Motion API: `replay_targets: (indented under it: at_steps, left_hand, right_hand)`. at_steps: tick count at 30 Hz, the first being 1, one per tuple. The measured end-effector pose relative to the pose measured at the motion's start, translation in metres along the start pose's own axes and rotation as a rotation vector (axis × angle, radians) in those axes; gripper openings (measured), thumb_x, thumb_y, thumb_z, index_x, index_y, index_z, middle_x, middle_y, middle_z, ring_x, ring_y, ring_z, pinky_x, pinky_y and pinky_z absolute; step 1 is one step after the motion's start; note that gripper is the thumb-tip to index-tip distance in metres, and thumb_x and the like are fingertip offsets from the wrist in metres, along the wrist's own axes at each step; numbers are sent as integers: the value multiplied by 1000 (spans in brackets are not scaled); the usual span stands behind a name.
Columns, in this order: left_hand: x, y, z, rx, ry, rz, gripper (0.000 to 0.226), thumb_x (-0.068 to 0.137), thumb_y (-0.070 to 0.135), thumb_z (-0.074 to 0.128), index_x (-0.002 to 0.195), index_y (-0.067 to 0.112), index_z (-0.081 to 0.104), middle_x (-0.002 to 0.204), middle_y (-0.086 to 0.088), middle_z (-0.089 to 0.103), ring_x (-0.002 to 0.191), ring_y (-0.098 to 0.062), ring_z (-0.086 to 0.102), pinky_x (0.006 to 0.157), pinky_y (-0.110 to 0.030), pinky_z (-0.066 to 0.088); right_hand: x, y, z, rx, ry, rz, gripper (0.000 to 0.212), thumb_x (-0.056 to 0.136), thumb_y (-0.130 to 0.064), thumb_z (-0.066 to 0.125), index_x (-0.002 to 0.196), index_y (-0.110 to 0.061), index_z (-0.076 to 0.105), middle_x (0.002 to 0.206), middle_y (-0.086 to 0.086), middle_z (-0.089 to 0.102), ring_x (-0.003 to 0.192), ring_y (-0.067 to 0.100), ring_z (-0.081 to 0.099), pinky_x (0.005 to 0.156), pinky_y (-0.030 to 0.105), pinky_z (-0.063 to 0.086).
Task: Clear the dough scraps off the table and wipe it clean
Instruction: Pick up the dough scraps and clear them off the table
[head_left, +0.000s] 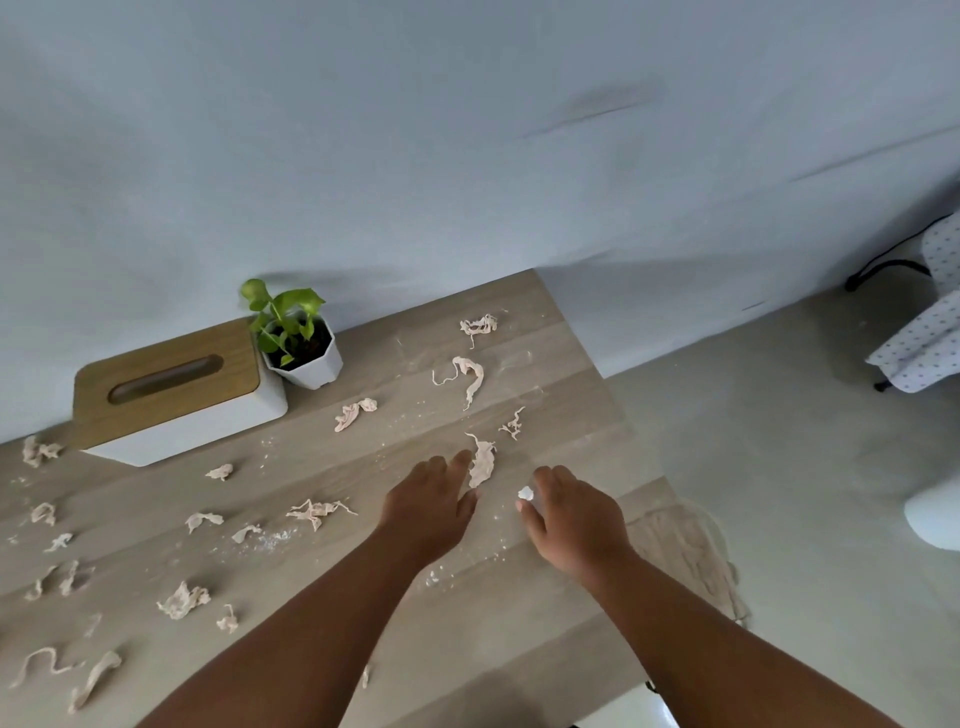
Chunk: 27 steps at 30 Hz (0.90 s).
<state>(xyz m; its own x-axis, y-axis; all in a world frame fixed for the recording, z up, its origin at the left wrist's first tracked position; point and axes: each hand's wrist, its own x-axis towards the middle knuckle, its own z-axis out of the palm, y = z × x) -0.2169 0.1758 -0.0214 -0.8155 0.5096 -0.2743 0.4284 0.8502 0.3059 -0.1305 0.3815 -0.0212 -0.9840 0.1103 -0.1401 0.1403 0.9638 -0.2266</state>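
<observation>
Wooden table (519, 639) strewn with pinkish dough scraps (317, 512), left hand (428, 512) flat, fingers straight beside one long scrap (482, 462), right hand (576, 517) pinching a small white bit (525, 493), tissue box (171, 395) and potted plant (301, 345) behind.

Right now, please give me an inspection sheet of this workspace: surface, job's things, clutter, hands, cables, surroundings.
Surface: wooden table, dusted with flour specks, not wiped.
Job's things: many dough scraps lie scattered; one long scrap lies just beyond the left fingertips; a curled scrap lies farther back. No wiping cloth seen.
Clutter: tissue box with wooden lid; potted plant beside it, by the wall.
Hands: left hand flat, fingers straight; right hand pinches a small white bit.
Cables: a black cord by the wall.
Surroundings: pale wall, pale floor, spotted fabric at right.
</observation>
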Motion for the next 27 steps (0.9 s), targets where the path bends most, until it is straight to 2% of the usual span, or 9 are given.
replay_targets:
  at_steps: [5, 10, 14, 15, 18, 20, 23, 25, 27]
  left_hand:
    - [24, 8, 7, 178, -46, 12, 60, 106, 52, 31, 160, 30, 20, 132, -3, 50, 121, -24, 51, 88, -39, 54]
    - [33, 12, 13, 184, -78, 20, 37, 106, 33, 41, 142, 23, 44, 132, -3, 55, 118, -27, 57, 79, -41, 56]
    - [27, 19, 4, 224, -10, 85, 25, 91, 25, 74, 108, 7, 69, 96, -10, 69, 83, -31, 69, 52, -39, 57]
    - [25, 21, 4, 232, 3, 88, 24, 89, 23, 74, 104, 5, 71, 92, -11, 69, 80, -33, 70, 51, -39, 57]
    - [21, 26, 0, 100, -34, 8, 35, 93, 22, 54, 120, 1, 63, 110, -15, 67, 104, -36, 66, 76, -45, 59]
    - [18, 24, -2, 58, -52, -90, 39, 97, 25, 48, 130, 6, 51, 120, -11, 63, 115, -32, 61, 89, -42, 55]
    - [17, 17, -11, -37, -65, -177, 32, 96, 21, 47, 127, 13, 47, 119, -9, 62, 111, -32, 61, 90, -41, 53]
    - [16, 8, -19, -44, -72, -176, 25, 96, 20, 48, 120, 15, 50, 116, -7, 61, 110, -30, 60, 88, -41, 52]
    - [13, -4, -24, -8, -53, -163, 12, 96, 23, 47, 105, 17, 50, 104, -6, 58, 101, -28, 59, 80, -39, 49]
  right_hand:
    - [13, 6, 9, -33, -11, -92, 36, 99, -53, 45, 113, -22, 56, 104, 1, 59, 83, 25, 68, 58, 35, 50]
    - [20, 11, 8, -28, 28, -156, 20, 98, -37, 61, 97, -17, 64, 90, 2, 63, 72, 26, 68, 49, 35, 49]
    - [26, 13, 1, -56, 59, -194, 19, 88, -29, 77, 85, -15, 65, 77, 1, 61, 57, 23, 64, 37, 32, 46]
    - [28, 13, -2, -52, 61, -192, 20, 86, -27, 79, 83, -14, 64, 75, 2, 61, 53, 23, 62, 35, 31, 44]
    - [39, 15, -9, 5, 42, -160, 17, 87, -20, 78, 85, -10, 64, 77, 6, 62, 46, 27, 59, 35, 30, 40]
    - [47, 18, -11, 63, 4, -141, 13, 96, -21, 65, 96, -8, 61, 89, 9, 61, 55, 32, 63, 43, 34, 39]
    - [58, 24, -8, 119, -54, -123, 17, 102, -23, 46, 111, -11, 54, 106, 7, 54, 74, 34, 64, 55, 35, 38]
    - [64, 26, -10, 119, -65, -116, 19, 101, -23, 46, 113, -12, 55, 108, 7, 53, 75, 33, 64, 56, 34, 39]
    - [69, 28, -11, 115, -69, -117, 17, 100, -23, 48, 108, -11, 57, 106, 8, 55, 73, 33, 64, 55, 33, 37]
